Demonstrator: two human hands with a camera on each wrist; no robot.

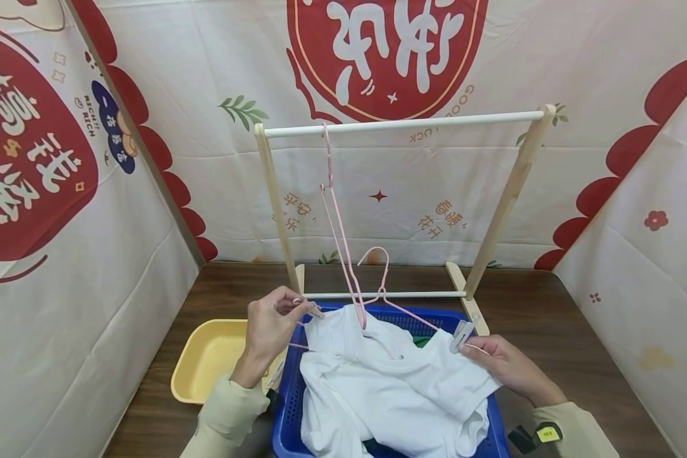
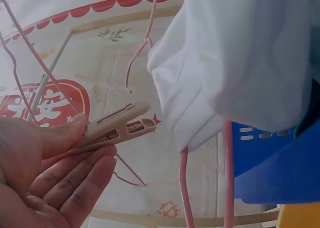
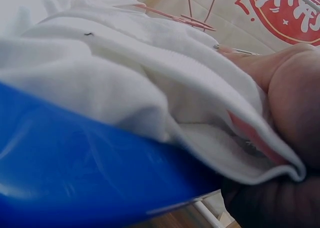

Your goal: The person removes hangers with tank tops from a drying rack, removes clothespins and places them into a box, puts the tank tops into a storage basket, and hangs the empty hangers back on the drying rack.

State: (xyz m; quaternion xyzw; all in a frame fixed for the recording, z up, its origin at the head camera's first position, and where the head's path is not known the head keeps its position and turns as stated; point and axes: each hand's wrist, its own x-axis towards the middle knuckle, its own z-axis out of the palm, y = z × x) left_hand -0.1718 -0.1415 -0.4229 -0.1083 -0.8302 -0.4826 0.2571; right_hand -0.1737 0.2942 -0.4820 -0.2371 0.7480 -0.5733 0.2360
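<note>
My left hand pinches a beige clothespin between thumb and fingers, beside the left end of a white garment. In the left wrist view a gap shows between this clothespin and the cloth. A pink hanger runs into the garment, its hook standing up above the cloth. At the garment's right end, my right hand grips the cloth edge, thumb above and fingers below. Another clothespin sits on the cloth by the right fingertips. Inside the fold, a bit of pink hanger shows.
The garment lies over a blue basket, where something green peeks out. A second pink hanger hangs from the white bar of a wooden rack. Left of the basket stands a yellow tray.
</note>
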